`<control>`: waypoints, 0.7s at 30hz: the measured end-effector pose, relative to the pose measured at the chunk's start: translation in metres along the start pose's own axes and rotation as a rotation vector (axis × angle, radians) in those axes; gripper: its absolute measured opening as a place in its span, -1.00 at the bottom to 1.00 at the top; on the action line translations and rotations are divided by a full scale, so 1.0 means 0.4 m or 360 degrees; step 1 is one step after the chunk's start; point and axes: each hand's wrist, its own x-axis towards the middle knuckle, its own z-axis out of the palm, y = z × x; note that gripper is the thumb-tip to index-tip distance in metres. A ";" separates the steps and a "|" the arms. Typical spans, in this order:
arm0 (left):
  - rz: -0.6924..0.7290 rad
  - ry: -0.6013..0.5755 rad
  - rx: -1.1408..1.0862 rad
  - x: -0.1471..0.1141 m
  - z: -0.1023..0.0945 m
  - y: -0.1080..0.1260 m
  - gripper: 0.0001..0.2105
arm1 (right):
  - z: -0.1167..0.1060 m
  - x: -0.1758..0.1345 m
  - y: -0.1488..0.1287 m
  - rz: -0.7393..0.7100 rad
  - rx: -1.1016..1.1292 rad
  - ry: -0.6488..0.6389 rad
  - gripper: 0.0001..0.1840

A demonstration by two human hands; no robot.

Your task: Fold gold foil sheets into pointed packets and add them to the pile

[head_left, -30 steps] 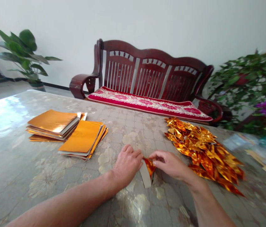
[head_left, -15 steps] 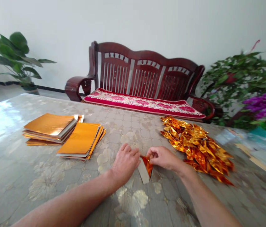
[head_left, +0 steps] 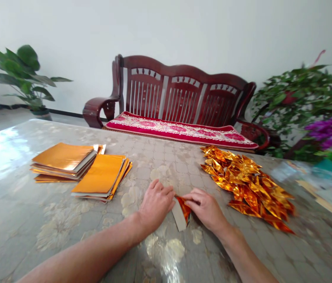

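Note:
A partly folded sheet of foil paper [head_left: 180, 217] lies on the table in front of me, its grey back showing beside a shiny orange triangle. My left hand [head_left: 157, 200] is on its left edge, fingers closed over it, with the thumb hidden. From the right, my right hand [head_left: 205, 206] pinches the upper part of the orange fold between thumb and fingers. Several folded gold foil pieces [head_left: 246, 181] lie heaped to the right of my right hand.
Two stacks of gold foil sheets, a rear stack [head_left: 62, 156] and a front stack [head_left: 99, 175], sit on the left of the patterned table [head_left: 74, 239]. Clear plastic packaging [head_left: 292, 171] lies at the far right. Behind the table stands a dark wooden bench [head_left: 183, 92].
My right hand has shifted slightly, its wrist turning lower and its fingers stretching further left over the orange fold. My left hand stays on the sheet. The view has shifted a little.

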 end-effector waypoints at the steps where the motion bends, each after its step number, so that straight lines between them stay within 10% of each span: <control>1: -0.0001 0.0006 -0.0005 -0.001 0.002 -0.001 -0.87 | 0.002 -0.005 0.001 -0.0034 -0.0016 0.0023 -0.76; 21: 0.0005 -0.0027 0.0017 0.000 -0.003 -0.004 -0.87 | 0.002 -0.009 0.004 -0.0452 -0.0297 0.0032 -0.67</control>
